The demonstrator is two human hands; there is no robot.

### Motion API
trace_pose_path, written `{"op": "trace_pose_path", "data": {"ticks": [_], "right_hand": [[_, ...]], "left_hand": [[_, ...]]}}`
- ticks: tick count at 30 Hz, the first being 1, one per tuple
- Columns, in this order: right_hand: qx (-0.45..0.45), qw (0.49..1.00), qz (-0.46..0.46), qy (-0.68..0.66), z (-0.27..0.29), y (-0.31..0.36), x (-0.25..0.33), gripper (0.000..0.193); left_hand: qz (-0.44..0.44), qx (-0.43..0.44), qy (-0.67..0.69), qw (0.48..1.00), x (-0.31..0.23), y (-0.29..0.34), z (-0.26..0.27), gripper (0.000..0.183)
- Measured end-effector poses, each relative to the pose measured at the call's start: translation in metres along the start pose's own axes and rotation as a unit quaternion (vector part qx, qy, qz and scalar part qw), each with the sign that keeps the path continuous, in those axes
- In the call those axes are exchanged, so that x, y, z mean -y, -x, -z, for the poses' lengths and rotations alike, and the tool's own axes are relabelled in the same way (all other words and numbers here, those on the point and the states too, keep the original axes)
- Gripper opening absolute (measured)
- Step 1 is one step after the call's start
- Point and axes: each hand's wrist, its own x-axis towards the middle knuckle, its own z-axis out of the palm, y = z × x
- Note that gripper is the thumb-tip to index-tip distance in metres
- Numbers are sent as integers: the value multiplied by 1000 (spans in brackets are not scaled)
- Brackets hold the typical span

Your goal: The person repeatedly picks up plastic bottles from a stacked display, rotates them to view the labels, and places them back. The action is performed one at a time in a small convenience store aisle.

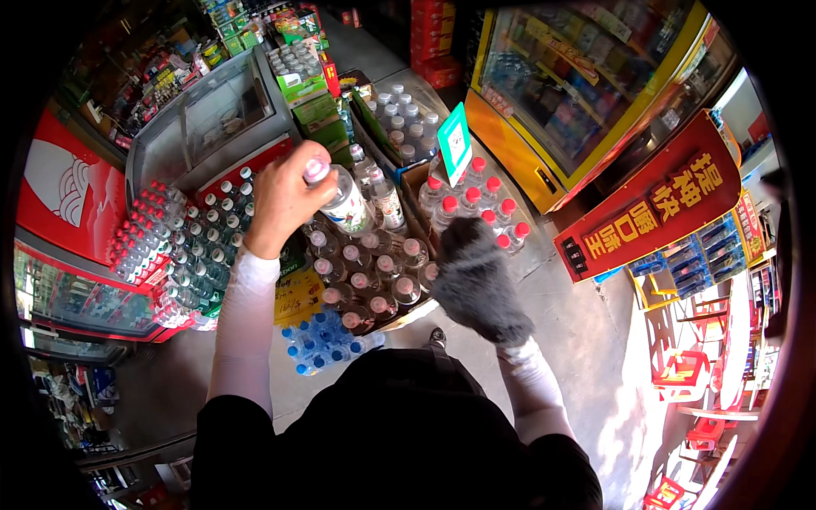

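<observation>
Head view: a clear pink-capped bottle [350,211] leans just left of the frame's centre, above a carton [415,317] of similar bottles. The person's bare left hand [287,191] has its grip wrapped around the bottle's top, by the cap. Right of centre, the grey-gloved right hand [478,276] is near red-capped bottles [473,202]; its grip cannot be told. Blue-capped bottles [323,342] sit below the carton, a glass-topped freezer [200,119] upper left.

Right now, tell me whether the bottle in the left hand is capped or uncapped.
Capped: a pink cap shows atop the bottle, where the left hand holds it.
</observation>
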Motion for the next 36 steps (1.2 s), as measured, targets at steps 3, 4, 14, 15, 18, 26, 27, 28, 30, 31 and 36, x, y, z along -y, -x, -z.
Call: {"op": "trace_pose_path", "data": {"ticks": [3, 4, 14, 15, 18, 26, 27, 28, 30, 31, 36], "right_hand": [[-14, 999, 32, 41, -92, -36, -19, 42], [-3, 999, 36, 30, -114, -51, -17, 39], [230, 965, -45, 117, -185, -110, 5, 35], [214, 972, -36, 95, -182, -113, -5, 35], [178, 982, -12, 56, -166, -114, -31, 34], [143, 989, -22, 25, -130, -94, -73, 33], [140, 990, -25, 23, -130, -88, -76, 33], [137, 990, -26, 18, -129, -85, -76, 33], [132, 991, -23, 13, -129, -79, -75, 33], [130, 991, -21, 10, -129, -76, -74, 32], [70, 997, 4, -10, -93, -78, -60, 32]], "left_hand": [[11, -37, 16, 999, -15, 6, 23, 17], [9, -53, 2, 999, -11, 9, 29, 17], [25, -100, 16, 995, -5, 37, 35, 18], [18, -97, 11, 995, -6, 37, 27, 19], [-1, -90, 40, 995, -4, 32, -2, 20], [-101, -30, -23, 994, 30, 40, -99, 23], [-82, -6, -38, 996, 35, 40, -109, 22], [-63, 25, -40, 997, 38, 42, -117, 22], [-60, 67, -47, 995, 48, 54, -135, 22], [-76, 76, -52, 993, 56, 62, -147, 22], [-26, 151, -76, 985, 85, 98, -197, 22]]}}
